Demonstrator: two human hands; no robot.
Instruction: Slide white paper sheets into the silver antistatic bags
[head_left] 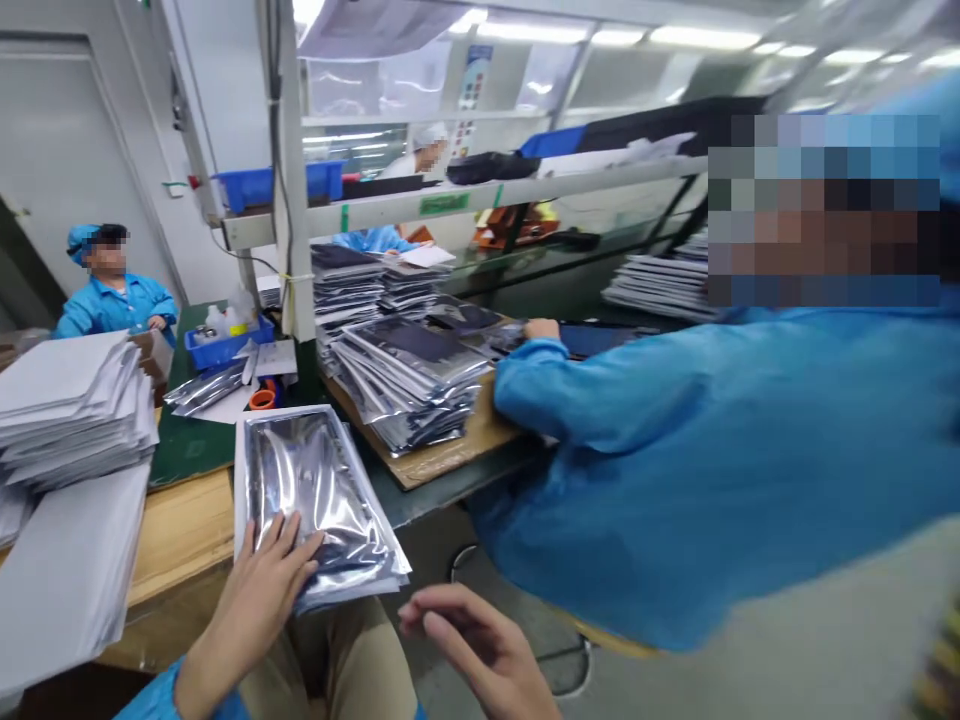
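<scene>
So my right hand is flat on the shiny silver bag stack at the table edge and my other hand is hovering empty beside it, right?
Not quite: it is the left hand that lies flat on the silver bag stack at the table edge. The right hand is the one hovering empty beside it, apart from the bags. The head view shows this.

A wooden bench (pixel 184 525) carries a silver bag stack (pixel 319 500) and grey sheet piles (pixel 67 410)
</scene>
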